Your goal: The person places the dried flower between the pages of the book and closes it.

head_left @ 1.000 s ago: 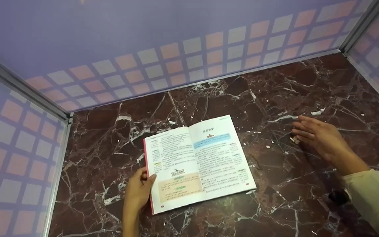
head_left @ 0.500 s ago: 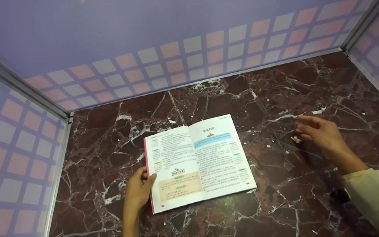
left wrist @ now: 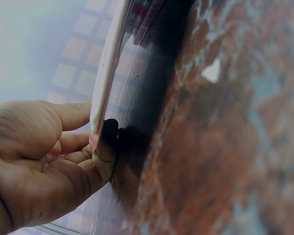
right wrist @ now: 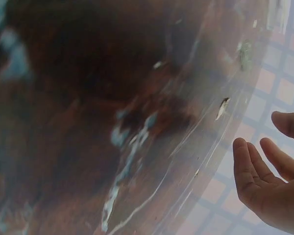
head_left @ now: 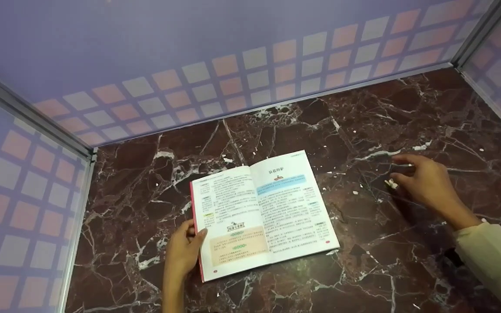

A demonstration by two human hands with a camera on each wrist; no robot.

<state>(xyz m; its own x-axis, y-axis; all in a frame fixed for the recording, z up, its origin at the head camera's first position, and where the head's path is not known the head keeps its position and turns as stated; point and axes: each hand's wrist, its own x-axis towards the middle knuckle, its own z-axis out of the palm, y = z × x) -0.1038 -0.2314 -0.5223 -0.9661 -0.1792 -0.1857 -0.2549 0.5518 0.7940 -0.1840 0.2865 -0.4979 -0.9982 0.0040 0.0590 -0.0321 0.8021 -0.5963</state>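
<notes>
An open book with printed pages and a red cover edge lies in the middle of the dark marbled table. My left hand grips its left edge near the lower corner, thumb on the page. In the left wrist view, the fingers of that hand curl beneath the book's edge, which is lifted off the surface. To the right of the book, my right hand hovers over the table. Small pale bits show by its fingertips. The right wrist view has this hand with fingers apart and nothing between them.
Tiny pale scraps are scattered over the marbled table. Purple panels with pink and white squares stand at the back, left and right. A small dark shape is partly hidden under my right sleeve.
My right hand's straight, grouped fingers have bent and spread apart, and the hand has turned slightly, with the pale bits more exposed. The left hand and the book have barely moved.
</notes>
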